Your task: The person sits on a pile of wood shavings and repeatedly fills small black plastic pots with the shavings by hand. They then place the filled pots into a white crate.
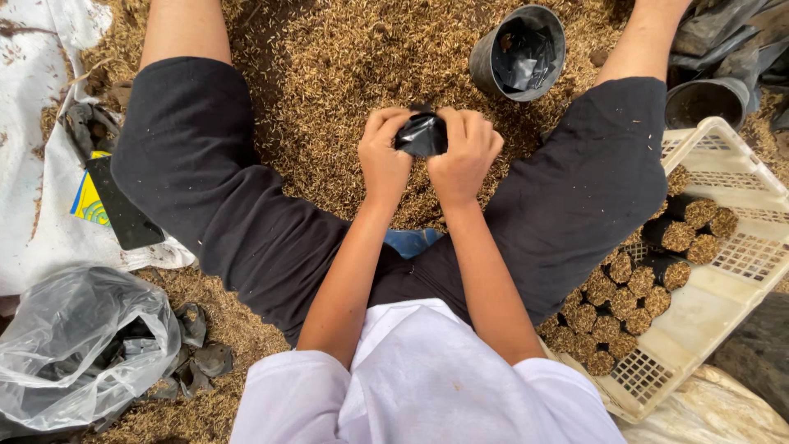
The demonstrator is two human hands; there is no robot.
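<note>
In the upper middle of the frame, the left hand (385,156) and the right hand (464,154) are meeting over a heap of husks (329,74), and both are pinching a small black plastic bag (422,136) between them. The fingers of each hand are curling closed around the bag's edges, thumbs pressing in from the near side.

The bag is looking thin, soft and very light, crumpling wherever it is being squeezed. Its glossy film is likely to be slippery, so the rim, where both hands are working, seems the best place to grip. It would probably tear if it were pulled hard.

A black pot (519,51) with crumpled film inside is lying just above the hands. At the right edge, a white crate (731,271) is holding rows of filled bags (625,304) packed with husks. At lower left, a clear plastic sack (82,345) is sitting on the ground.
</note>
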